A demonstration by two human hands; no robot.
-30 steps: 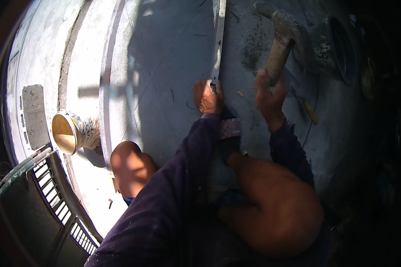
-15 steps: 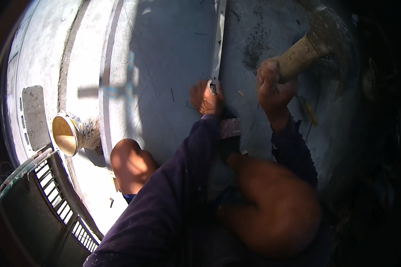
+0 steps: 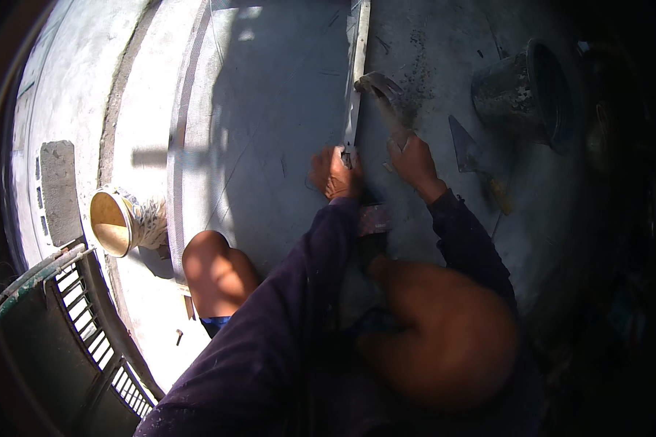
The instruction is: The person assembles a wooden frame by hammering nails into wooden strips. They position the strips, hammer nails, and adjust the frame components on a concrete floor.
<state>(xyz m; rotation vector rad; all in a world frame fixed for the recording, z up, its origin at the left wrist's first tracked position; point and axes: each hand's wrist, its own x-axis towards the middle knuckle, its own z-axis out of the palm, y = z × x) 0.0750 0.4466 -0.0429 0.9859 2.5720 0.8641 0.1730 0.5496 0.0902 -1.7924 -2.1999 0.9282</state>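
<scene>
My left hand (image 3: 337, 173) is closed round the near end of a long, narrow pale strip (image 3: 358, 69), which runs away from me along the floor; whether it is metal or wood I cannot tell. A small dark, ragged patch shows at the end it grips. To its right, my right hand (image 3: 414, 160) is wrapped round the handle of a claw hammer (image 3: 379, 84). The hammer's head is at the strip, a little beyond my left hand, its claw pointing right.
On the right lie a pointed trowel (image 3: 465, 149) with a yellowish handle and a dark bucket (image 3: 510, 95) on its side. Leftward are a tipped pale bucket (image 3: 113, 222), a concrete block (image 3: 60, 193) and a barred gate (image 3: 87, 320). My bare knees flank my left arm.
My right hand has swung the hammer down and left, from raised near the view to the strip. The dark bucket and trowel are now uncovered. My left hand keeps its grip.
</scene>
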